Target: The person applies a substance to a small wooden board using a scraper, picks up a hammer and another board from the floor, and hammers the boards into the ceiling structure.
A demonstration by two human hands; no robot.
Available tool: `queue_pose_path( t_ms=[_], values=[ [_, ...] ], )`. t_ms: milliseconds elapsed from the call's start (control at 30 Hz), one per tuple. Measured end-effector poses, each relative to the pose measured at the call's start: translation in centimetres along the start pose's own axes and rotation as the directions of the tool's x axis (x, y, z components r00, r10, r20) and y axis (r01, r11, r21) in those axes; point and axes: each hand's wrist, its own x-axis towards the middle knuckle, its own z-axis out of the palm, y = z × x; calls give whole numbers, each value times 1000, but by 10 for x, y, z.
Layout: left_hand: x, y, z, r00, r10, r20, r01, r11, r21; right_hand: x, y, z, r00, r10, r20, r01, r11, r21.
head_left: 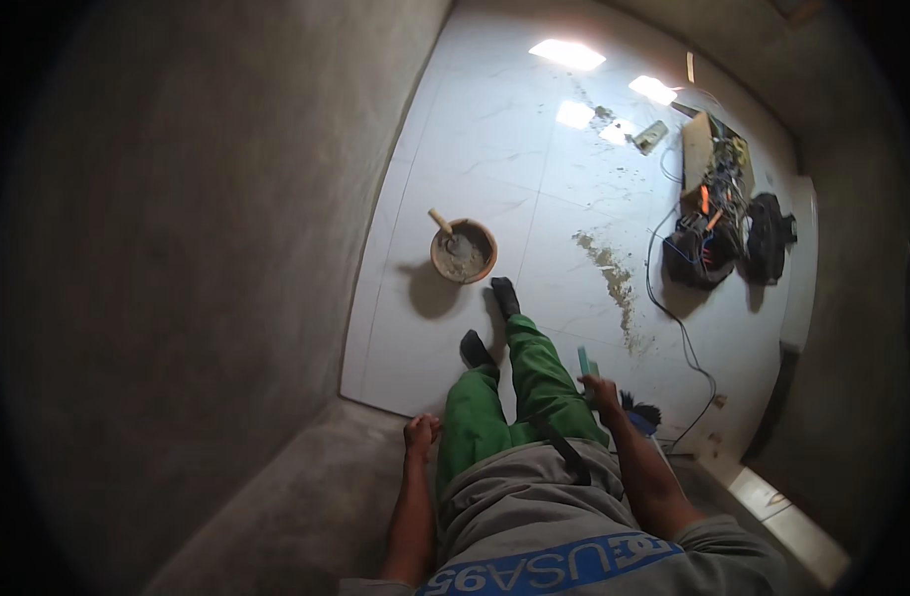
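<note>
Right hand (604,394) wrapped round green brush handle (585,363), dark bristles (638,411) low; left hand (421,433) curled, apparently empty. Sweep grit trail (614,278) firmly, clear of cable (685,338), mortar bucket (464,250).

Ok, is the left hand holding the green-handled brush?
No, the right hand grips the green-handled brush; the left hand is closed and appears empty beside the green trouser leg.

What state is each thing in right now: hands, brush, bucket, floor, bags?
Left hand: closed in a loose fist, holding nothing visible.
Right hand: fingers shut on green-handled brush.
Bucket: upright, partly filled with grey mortar, stick standing in it.
Tiled floor: smeared with a mortar streak.
Tool bag: open, tools showing.
</note>
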Motion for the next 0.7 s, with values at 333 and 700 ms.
queue_pose_path(
  t_ms=[333, 700],
  values=[
    [28, 140, 42, 936, 245, 252, -325, 877, 354, -141, 174, 38, 822, 447, -352, -78, 701, 708],
    [-45, 45, 209, 718, 2, 696, -696, 31, 718, -142, 336, -25, 735, 604, -309, -200, 628, 752]
  ],
)
